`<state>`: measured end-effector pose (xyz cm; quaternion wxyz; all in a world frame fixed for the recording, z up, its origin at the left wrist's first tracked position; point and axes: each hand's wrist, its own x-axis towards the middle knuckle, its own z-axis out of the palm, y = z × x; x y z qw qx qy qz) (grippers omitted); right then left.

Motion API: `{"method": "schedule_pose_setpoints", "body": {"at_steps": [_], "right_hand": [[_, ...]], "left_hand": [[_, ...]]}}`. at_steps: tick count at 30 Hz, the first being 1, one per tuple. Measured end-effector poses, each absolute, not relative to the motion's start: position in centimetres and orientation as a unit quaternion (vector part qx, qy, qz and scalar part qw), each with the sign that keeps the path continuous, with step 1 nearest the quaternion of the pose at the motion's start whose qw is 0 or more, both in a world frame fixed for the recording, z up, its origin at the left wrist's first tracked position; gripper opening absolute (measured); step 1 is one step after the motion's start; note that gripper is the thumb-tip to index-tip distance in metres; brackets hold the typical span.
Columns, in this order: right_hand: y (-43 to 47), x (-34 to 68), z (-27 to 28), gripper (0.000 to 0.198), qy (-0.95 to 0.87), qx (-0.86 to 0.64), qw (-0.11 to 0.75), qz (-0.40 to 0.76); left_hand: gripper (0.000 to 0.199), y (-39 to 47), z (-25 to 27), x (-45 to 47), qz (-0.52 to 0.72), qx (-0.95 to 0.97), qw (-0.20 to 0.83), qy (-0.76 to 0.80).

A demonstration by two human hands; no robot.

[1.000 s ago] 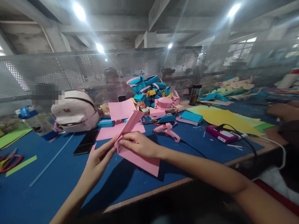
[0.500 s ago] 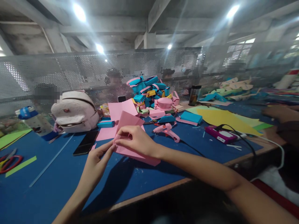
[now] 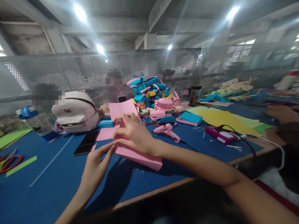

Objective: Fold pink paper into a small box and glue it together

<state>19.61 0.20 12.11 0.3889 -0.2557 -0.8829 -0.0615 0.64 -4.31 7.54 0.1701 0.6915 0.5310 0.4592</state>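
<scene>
A folded piece of pink paper, boxy along its near edge, is held above the blue tabletop between my two hands. My left hand pinches its left corner between thumb and fingers. Across the top of the paper lies my right hand, thumb near the left fingertips and fingers bent over the sheet, hiding much of it. Behind the hands a flat pink sheet leans upright, with another pink piece lower at its left. A pink glue gun with a lit red light rests to the right.
Paper shapes in blue, pink and yellow form a pile at the back. A black phone, a white backpack, a water bottle and scissors stand or lie left. Right are yellow sheets and a purple device.
The raised pink flap beneath my right hand has been folded down, and the right fingers have spread over it. The box-like near edge has tilted more into view. My left hand keeps its pinch.
</scene>
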Motion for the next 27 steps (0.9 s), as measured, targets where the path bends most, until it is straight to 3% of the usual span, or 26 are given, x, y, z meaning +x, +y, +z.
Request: {"method": "schedule_pose_setpoints", "body": {"at_steps": [3,11,19,22,27], "right_hand": [[0.1,19.6,12.8,0.014,-0.893,-0.245,0.367,-0.085],[1.2,19.6,13.5,0.012,-0.909,-0.217,0.351,-0.055],[1.7,19.9,14.2,0.008,-0.924,-0.216,0.311,-0.051],[1.9,20.2,15.2,0.005,-0.92,-0.235,0.314,0.0],[3.9,21.8,16.9,0.009,-0.865,-0.288,0.391,0.122]], "left_hand": [[0.042,-4.6,7.7,0.8,0.441,0.71,0.151,0.528],[0.041,-4.5,8.3,0.3,0.422,0.698,0.215,0.537],[0.037,-4.3,9.0,-0.2,0.372,0.748,0.166,0.524],[0.035,-3.6,9.8,-0.4,0.393,0.748,0.163,0.51],[0.048,-6.6,12.7,0.7,0.539,0.697,-0.009,0.474]]}}
